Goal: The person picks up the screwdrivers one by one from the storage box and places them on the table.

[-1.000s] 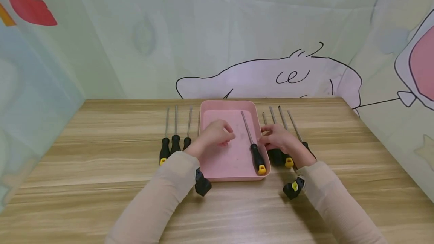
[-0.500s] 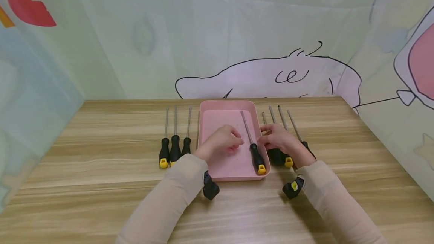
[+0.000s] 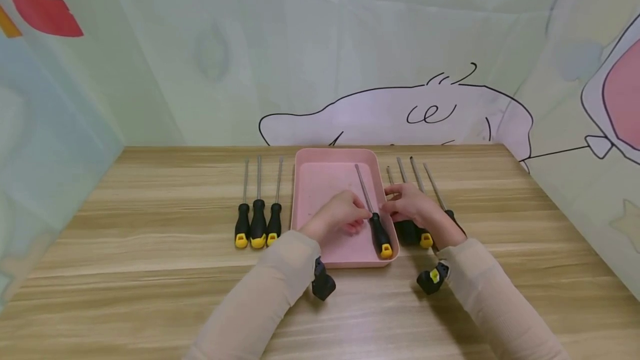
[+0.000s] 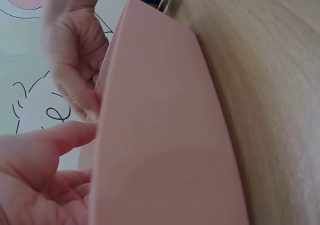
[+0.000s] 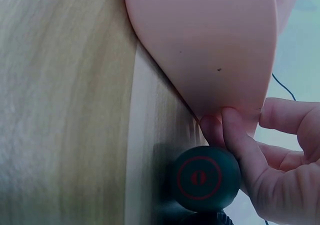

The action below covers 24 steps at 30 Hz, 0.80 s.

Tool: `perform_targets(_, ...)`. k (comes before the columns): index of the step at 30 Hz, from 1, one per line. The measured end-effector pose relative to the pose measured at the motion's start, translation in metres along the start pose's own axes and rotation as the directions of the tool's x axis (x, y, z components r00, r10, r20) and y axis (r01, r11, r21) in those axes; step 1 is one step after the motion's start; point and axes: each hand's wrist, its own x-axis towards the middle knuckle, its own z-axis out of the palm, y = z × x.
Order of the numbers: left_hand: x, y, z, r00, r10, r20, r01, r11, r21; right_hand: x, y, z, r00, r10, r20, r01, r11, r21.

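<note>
Inside a shallow pink tray point(image 3: 320, 174) lies a screwdriver point(image 3: 381, 233) with a black handle and yellow end, its shank pointing to the back. My left hand point(image 3: 342, 213) is over the tray floor, fingers loosely bent and fingertips right at the screwdriver's neck. In the left wrist view the tray wall point(image 4: 160, 110) hides those fingertips. At the tray's right side my right hand point(image 3: 412, 204) holds the rim, with fingers against the outer wall point(image 5: 200, 50) in the right wrist view and another digit at the edge. A screwdriver's round handle end point(image 5: 205, 177) shows just below these fingers.
Three screwdrivers point(image 3: 258, 221) lie side by side left of the tray on the wooden table point(image 3: 150, 226). Several more point(image 3: 425, 238) lie to its right, partly under my right hand and forearm. A printed cloth backdrop point(image 3: 280, 43) rises behind the table.
My left hand has moved right and slightly toward me across the tray, up to the screwdriver, uncovering the handles on the left. My right hand has stayed in place.
</note>
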Motion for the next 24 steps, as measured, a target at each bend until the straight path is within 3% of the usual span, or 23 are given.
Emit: perform_targets(24,0.007,0.002,0.022,0.999,-0.038,0.012,0.039,0.994,-0.101,-0.001,0.001,0.0,1.0,-0.027,0.006,0.027,1.0,0.002)
